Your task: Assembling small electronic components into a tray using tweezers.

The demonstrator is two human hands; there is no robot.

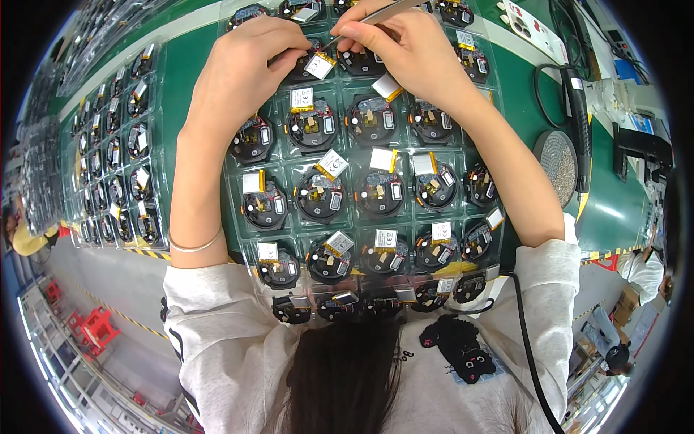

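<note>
A clear plastic tray (pixel 283 160) spreads out before me, its pockets holding several round black circuit assemblies (pixel 316 195). Most of these have a small silver battery pouch (pixel 331 165) with a yellow edge attached. My right hand (pixel 412 54) grips slim metal tweezers (pixel 387 13), their tip pointing down and left at an assembly in the far part of the tray. Beside that tip, the fingers of my left hand (pixel 249 69) are pinched together over the same assembly. What they hold is hidden. A battery pouch (pixel 319 65) lies tilted just below both hands' fingertips.
Another tray (pixel 108 155) of similar assemblies sits at the left on the green bench. To the right are a round tin of metal shavings (pixel 557 165) and a black corded tool (pixel 578 116). A black cable (pixel 531 347) runs down past my right side. Red stools (pixel 97 327) stand on the floor.
</note>
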